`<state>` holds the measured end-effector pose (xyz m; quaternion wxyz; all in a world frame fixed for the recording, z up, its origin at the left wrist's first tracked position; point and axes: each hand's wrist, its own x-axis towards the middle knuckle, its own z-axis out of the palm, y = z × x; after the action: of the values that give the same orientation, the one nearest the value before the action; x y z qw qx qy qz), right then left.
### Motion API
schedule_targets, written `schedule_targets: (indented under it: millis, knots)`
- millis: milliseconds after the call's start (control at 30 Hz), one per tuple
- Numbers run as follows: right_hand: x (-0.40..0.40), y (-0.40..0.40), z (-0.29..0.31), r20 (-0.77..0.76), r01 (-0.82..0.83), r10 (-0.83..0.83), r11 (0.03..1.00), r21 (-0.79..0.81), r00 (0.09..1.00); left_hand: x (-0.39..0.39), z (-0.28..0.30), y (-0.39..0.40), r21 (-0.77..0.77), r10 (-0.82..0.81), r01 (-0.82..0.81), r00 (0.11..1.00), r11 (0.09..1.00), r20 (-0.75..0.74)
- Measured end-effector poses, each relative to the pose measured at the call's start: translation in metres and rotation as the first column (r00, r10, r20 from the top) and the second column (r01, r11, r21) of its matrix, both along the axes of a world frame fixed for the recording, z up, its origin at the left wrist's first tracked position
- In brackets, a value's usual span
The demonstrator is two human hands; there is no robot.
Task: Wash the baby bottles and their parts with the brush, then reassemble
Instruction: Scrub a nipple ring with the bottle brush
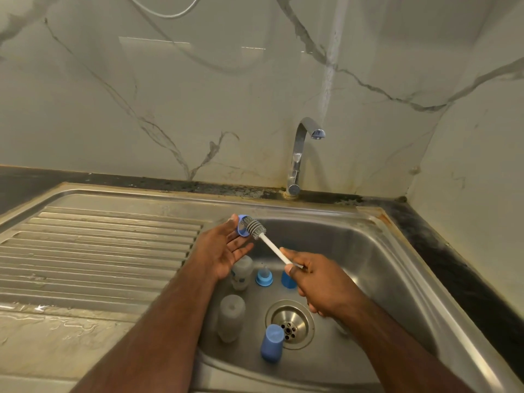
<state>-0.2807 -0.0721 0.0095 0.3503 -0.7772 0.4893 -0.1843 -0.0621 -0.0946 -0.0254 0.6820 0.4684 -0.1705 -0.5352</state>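
A: While the left hand sits over the sink's left rim, what's its grip doing?

B: Palm up, fingers mostly straight; thumb and fingertips pinch a small blue ring-shaped part at the top. Clamped on that part.

A: Right hand?

B: Grip closed round the white handle of the brush. Grey bristle head is pushed against the blue part, touching it. Handle slants down-right into the fist.

A: Rest of the bottle stuff?

B: All in the basin. One clear bottle just below the left palm, partly hidden by it. Second clear bottle nearer the camera, beside the left forearm. Blue collar with teat between the hands, upright. Another blue piece right next to it, half hidden by the right hand, can't tell what it is. Blue cap touching the drain's front-left edge.

A: Tap?

B: Chrome, at the back of the sink, spout over the basin. No stream visible.

A: Surface?

B: Ribbed steel draining board on the left, wet patches near the front.
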Motion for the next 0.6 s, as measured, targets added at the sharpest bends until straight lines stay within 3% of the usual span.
schedule_targets:
  millis: [100, 167, 333, 400, 500, 600]
  knots:
    - [0.006, 0.003, -0.003, -0.111, -0.004, -0.005, 0.997, -0.082, 0.994, -0.001, -0.001, -0.001, -0.002, 0.010, -0.010, 0.999, 1.000, 0.032]
    - [0.009, 0.006, -0.001, -0.148, -0.014, 0.007, 0.999, -0.045, 0.989, -0.001, -0.001, 0.001, -0.024, 0.034, -0.033, 0.998, 0.999, 0.045]
    - [0.001, 0.008, 0.005, -0.008, -0.037, 0.038, 0.993, 0.117, 0.999, 0.001, 0.001, 0.003, -0.027, 0.048, -0.047, 0.998, 0.999, 0.036]
    - [0.000, 0.006, 0.004, -0.019, -0.001, 0.002, 0.999, 0.035, 1.000, 0.000, 0.000, 0.003, -0.029, 0.038, -0.037, 0.999, 0.999, 0.025]
    - [0.004, 0.003, -0.002, -0.192, 0.002, -0.035, 0.986, -0.168, 0.981, -0.001, 0.002, 0.003, -0.029, 0.029, -0.028, 0.999, 0.999, 0.035]
    - [0.009, 0.004, -0.006, -0.276, -0.031, -0.030, 0.976, -0.214, 0.961, 0.000, 0.002, 0.004, -0.048, 0.027, -0.025, 0.999, 0.999, 0.034]
